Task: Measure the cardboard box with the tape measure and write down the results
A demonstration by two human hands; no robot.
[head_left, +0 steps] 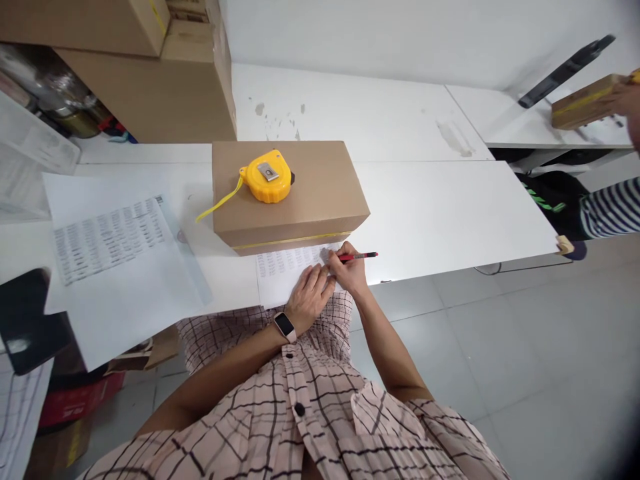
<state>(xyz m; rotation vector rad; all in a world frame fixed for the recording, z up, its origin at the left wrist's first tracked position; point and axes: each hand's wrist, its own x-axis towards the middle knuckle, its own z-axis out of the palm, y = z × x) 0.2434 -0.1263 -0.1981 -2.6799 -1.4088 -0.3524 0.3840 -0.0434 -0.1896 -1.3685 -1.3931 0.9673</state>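
A red pen [357, 256] is pinched in my right hand [349, 270], its tip end down at the printed sheet [275, 283] by the table's front edge. My left hand [310, 297] lies flat on that sheet with fingers stretched out, close beside the right. The sheet's far part is hidden by a brown cardboard box [320, 193] standing just beyond it. On top of the box rests a yellow tape measure [273, 179], whose yellow strap hangs over the box's left side.
To the left lie more printed papers [135, 293] and a black object [30, 320]. Large cardboard boxes [190, 87] are stacked at the back left. At the far right, another person's hand [627, 103] holds a small taped box [583, 105] near a dark cylinder [565, 72].
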